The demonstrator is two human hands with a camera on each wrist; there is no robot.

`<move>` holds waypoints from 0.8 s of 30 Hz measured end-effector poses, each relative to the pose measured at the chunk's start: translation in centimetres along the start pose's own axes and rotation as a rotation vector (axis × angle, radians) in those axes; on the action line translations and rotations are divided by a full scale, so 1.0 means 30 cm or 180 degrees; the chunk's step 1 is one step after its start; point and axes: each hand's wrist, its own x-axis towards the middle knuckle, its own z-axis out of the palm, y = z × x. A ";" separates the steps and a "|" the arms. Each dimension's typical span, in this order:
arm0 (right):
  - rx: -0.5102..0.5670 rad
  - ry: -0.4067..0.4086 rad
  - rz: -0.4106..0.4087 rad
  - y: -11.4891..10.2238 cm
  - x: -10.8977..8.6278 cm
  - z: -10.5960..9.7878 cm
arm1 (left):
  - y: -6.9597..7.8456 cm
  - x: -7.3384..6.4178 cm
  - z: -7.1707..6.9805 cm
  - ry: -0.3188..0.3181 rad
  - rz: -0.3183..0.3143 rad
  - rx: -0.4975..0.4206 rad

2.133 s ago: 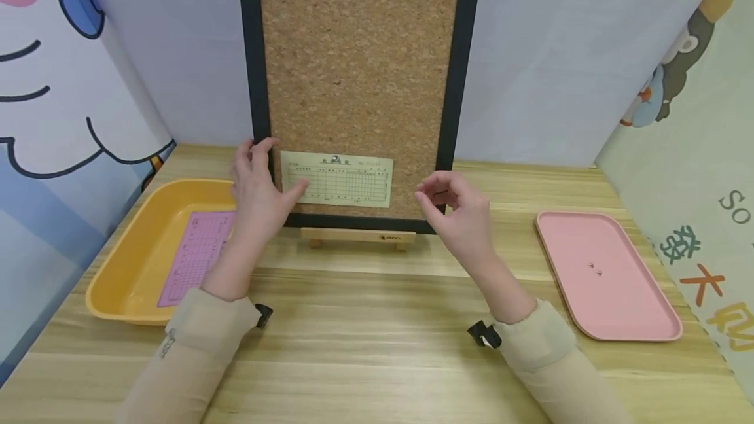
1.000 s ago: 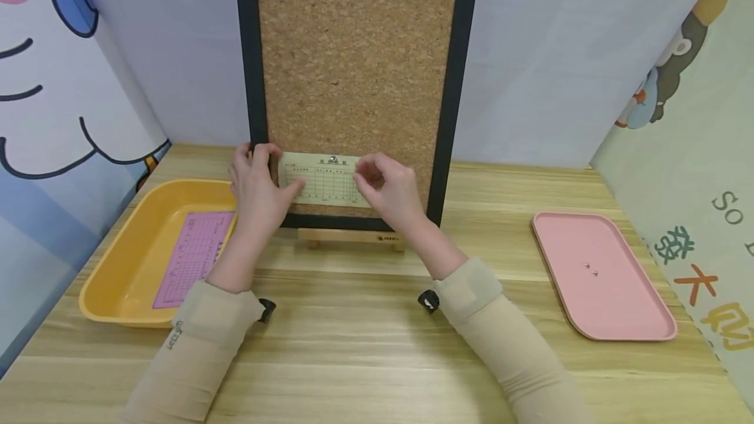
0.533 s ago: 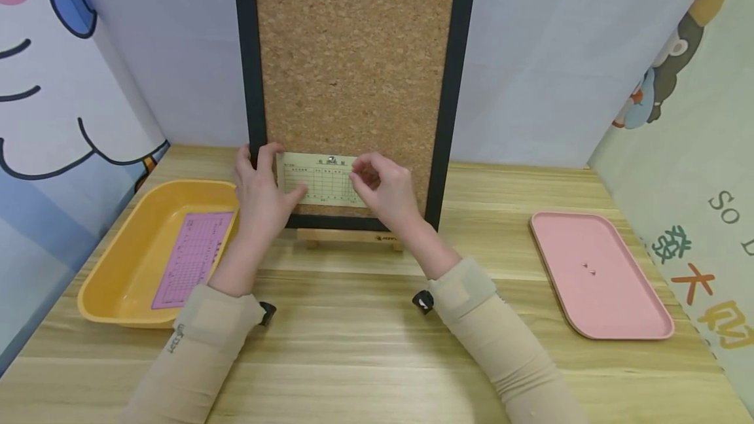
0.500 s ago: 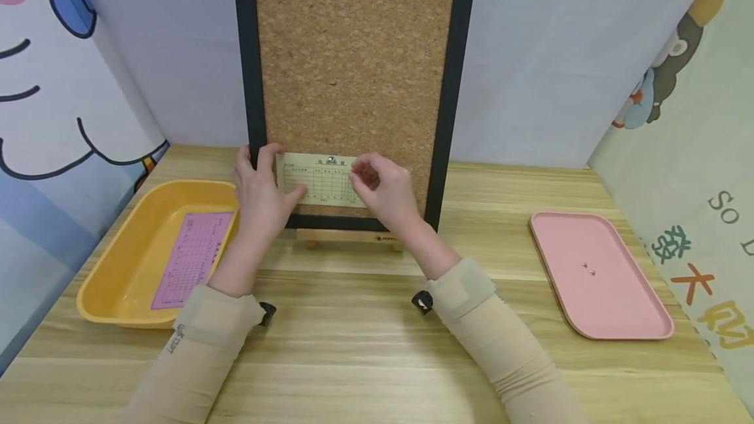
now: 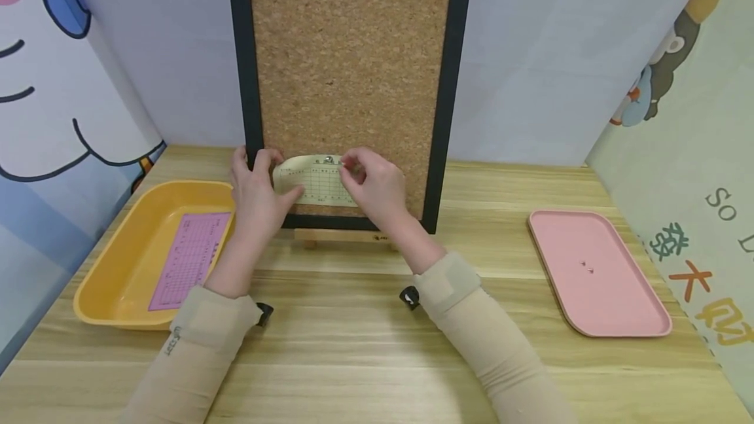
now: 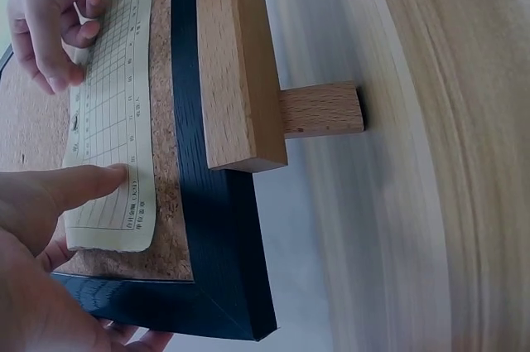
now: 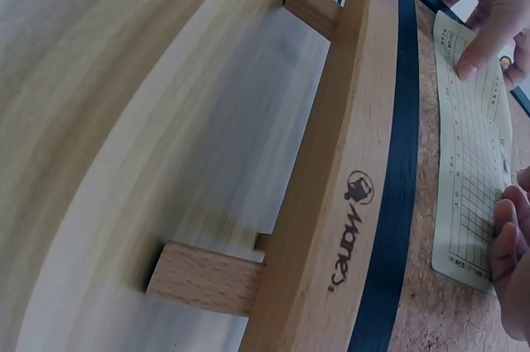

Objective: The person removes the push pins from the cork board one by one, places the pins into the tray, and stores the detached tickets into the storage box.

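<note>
In the head view, a pale green printed form [image 5: 323, 182] is on the lower part of a black-framed cork board [image 5: 353, 64]. A shiny thumbtack [image 5: 328, 159] sits at the form's top edge. My left hand [image 5: 258, 192] is at the board's left side, pinching the form's left end, thumb on its face, some fingers behind the frame. The form bows outward there. My right hand [image 5: 377, 188] has thumb and forefinger pinched just right of the tack, apparently on a tiny light speck, mostly hidden. The right wrist view shows its curled fingers [image 7: 509, 236] over the form's other end.
A wooden stand [image 7: 331, 178] supports the board. At left, a yellow bin [image 5: 112, 273] contains a purple printed form [image 5: 191, 257]. On the pink tray [image 5: 612, 303] at right lie two small tacks [image 5: 586, 267]. Printed cloth walls surround the wooden table [image 5: 336, 352].
My right hand has come left from the board's right edge over the form, then slightly further toward the tack. The form, flat before, now bows at its upper left. My left hand barely moved.
</note>
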 end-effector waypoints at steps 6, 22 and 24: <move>-0.0246 0.0085 -0.0050 -0.011 0.005 0.021 | -0.004 -0.005 -0.001 -0.0009 -0.0084 0.0027; -0.0737 0.0306 -0.0032 -0.029 0.017 0.066 | -0.012 0.002 0.002 0.0197 -0.0175 -0.0090; -0.0782 0.0325 -0.0054 -0.032 0.021 0.070 | -0.011 0.004 0.001 0.0201 -0.0196 -0.0081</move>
